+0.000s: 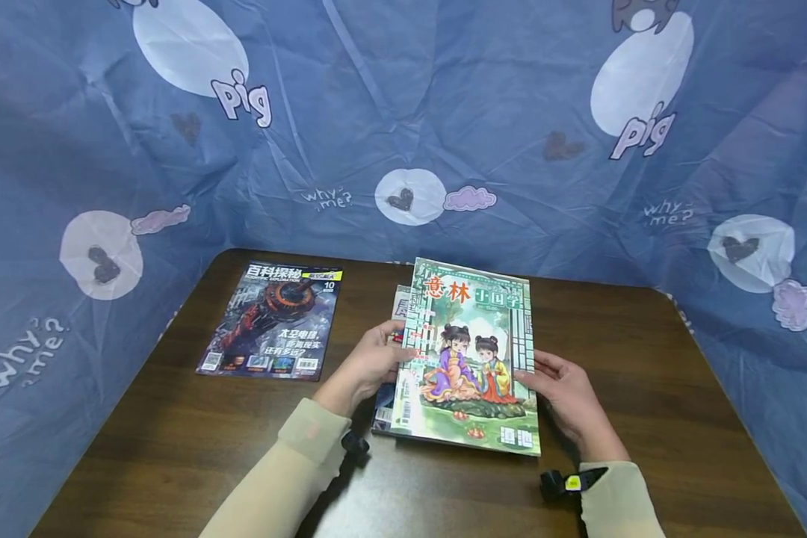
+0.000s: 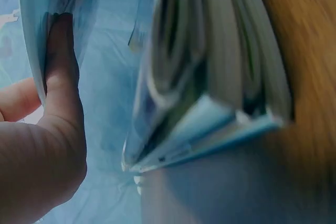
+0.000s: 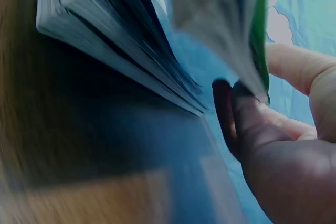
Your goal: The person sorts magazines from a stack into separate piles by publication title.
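A green magazine (image 1: 474,329) with two cartoon children on its cover is gripped at both sides. My left hand (image 1: 371,361) pinches its left edge, thumb on the cover and fingers beneath. At the right edge, my right hand (image 1: 570,392) holds it the same way. Both wrist views show the held magazine (image 3: 220,22) raised above a stack of several magazines (image 2: 226,56). From the head camera, the stack is mostly hidden, with only a dark-covered magazine (image 1: 384,403) peeking out at the left.
To the left, a dark magazine (image 1: 269,321) with a red and orange space scene lies face up on the brown wooden table (image 1: 619,336). Behind the table hangs a blue cloth (image 1: 403,112) printed with pigs and hearts, which also runs along both sides.
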`<state>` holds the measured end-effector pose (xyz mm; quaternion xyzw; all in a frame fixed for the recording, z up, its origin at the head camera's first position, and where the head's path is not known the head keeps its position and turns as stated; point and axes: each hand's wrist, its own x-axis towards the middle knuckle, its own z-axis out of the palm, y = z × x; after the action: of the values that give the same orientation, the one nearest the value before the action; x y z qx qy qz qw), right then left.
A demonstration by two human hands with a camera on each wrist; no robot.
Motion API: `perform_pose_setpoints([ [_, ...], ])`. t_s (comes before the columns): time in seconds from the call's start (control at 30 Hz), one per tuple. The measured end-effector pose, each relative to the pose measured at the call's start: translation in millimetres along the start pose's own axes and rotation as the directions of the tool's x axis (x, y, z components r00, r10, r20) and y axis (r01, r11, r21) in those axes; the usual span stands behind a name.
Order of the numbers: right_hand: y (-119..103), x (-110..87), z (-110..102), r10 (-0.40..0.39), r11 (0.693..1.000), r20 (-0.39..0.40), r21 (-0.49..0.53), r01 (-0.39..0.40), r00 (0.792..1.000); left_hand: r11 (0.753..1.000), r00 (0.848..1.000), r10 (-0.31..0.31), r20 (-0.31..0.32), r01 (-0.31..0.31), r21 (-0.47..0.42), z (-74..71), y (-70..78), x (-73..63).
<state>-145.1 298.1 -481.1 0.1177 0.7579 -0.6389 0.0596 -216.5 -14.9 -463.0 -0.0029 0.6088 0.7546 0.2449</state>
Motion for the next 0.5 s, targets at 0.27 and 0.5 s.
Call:
perform_pose_setpoints([
  [0.27, -4.4, -7.1, -16.7, -0.020, 0.999, -0.038, -0.034, 0.019, 0.999, 1.000, 1.000, 0.005, 0.026, -0.004, -0.021, 16.1, 0.0, -0.2],
  [0.5, -1.8, -8.1, -22.9, -0.043, 0.998, -0.056, -0.052, 0.040, 0.998, 1.000, 1.000, -0.006, 0.022, 0.006, -0.013, 25.3, -3.1, 0.9],
])
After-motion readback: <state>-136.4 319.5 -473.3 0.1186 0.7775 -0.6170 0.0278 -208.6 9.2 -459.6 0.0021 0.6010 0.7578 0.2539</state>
